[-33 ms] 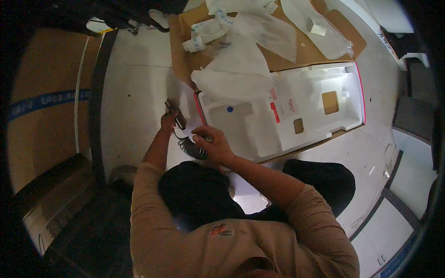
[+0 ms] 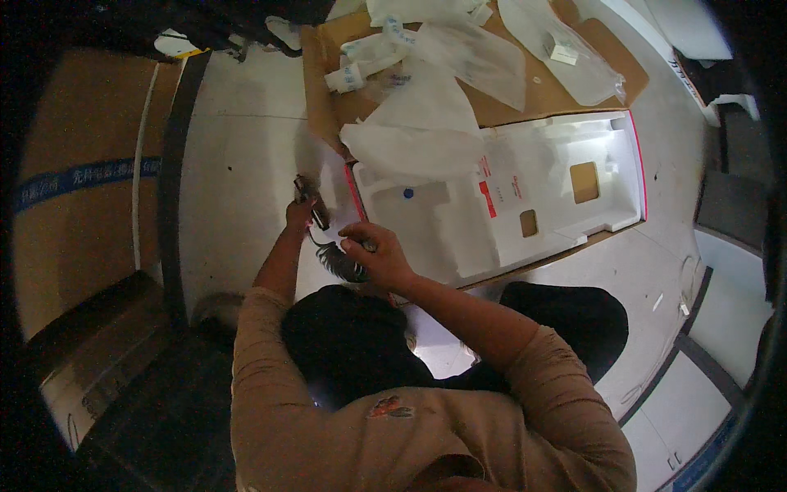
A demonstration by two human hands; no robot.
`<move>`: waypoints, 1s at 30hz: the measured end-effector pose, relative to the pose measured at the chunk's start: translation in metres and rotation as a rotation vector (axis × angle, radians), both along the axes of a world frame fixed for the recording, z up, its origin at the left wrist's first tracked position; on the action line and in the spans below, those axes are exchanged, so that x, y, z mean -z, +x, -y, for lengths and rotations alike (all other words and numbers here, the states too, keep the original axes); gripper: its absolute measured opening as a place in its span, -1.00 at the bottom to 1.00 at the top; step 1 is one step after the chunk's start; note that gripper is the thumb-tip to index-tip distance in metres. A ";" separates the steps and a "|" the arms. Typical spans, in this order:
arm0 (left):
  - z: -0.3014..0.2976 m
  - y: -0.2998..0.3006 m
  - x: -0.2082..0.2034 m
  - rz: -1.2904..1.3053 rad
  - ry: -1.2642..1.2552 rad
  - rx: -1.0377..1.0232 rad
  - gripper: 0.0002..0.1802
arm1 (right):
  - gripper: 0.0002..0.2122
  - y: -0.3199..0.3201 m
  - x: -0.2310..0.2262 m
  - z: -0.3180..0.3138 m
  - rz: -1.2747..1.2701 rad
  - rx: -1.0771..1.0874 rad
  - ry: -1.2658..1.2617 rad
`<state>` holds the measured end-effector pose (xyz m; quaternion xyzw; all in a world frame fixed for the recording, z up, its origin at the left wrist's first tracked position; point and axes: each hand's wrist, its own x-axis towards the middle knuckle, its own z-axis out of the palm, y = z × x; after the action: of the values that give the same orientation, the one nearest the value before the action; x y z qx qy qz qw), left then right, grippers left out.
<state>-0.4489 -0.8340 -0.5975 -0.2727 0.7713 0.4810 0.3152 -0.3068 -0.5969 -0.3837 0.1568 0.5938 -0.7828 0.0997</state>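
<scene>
My left hand point(image 2: 298, 213) is closed around a slim, dark object with a shiny edge point(image 2: 320, 218); its exact kind is too small and dim to make out. From near it, a thin line curves down to a dark coiled cord bundle point(image 2: 340, 264). My right hand point(image 2: 382, 256) is closed at the right end of that bundle, thumb and fingers bent together. Beside both hands lies an open carton with a white foam insert point(image 2: 426, 238), its left red edge close to my right fingertips.
Clear plastic bags point(image 2: 484, 57) and crumpled wrapping lie over the carton's brown flap point(image 2: 320, 90). A large brown box with a blue band point(image 2: 90, 123) stands at the left. Pale tiled floor point(image 2: 229, 156) lies between that box and the carton. Dark clothed knees point(image 2: 566, 320) flank the near side.
</scene>
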 end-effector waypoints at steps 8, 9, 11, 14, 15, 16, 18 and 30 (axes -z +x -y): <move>-0.010 0.000 -0.062 -0.022 -0.057 -0.094 -0.72 | -0.79 -0.011 0.002 0.003 -0.007 0.003 0.013; -0.014 -0.001 -0.083 0.032 0.030 -0.156 -0.78 | -0.79 -0.016 -0.003 0.001 0.018 0.002 -0.021; -0.035 0.007 -0.138 0.038 0.299 -0.020 -0.73 | -0.79 -0.027 -0.010 -0.006 0.020 0.025 -0.098; -0.082 0.031 -0.229 -0.002 0.459 0.291 -0.57 | -0.78 -0.044 -0.017 -0.014 -0.060 0.062 -0.168; -0.095 0.033 -0.246 0.008 0.492 0.364 -0.56 | -0.78 -0.049 -0.019 -0.016 -0.094 0.070 -0.138; -0.106 0.034 -0.261 0.017 0.525 0.437 -0.56 | -0.78 -0.054 -0.020 -0.018 -0.129 0.075 -0.108; -0.125 0.036 -0.274 0.040 0.528 0.531 -0.56 | -0.77 -0.061 -0.018 -0.018 -0.228 0.121 0.015; -0.147 0.025 -0.301 -0.064 0.511 0.241 -0.71 | -0.55 -0.086 -0.049 -0.086 -0.567 -0.023 0.807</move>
<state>-0.4238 -0.6875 -0.2966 -0.0756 0.6616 0.6272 0.4039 -0.3925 -0.5104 -0.3343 -0.0427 0.8550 -0.5013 -0.1259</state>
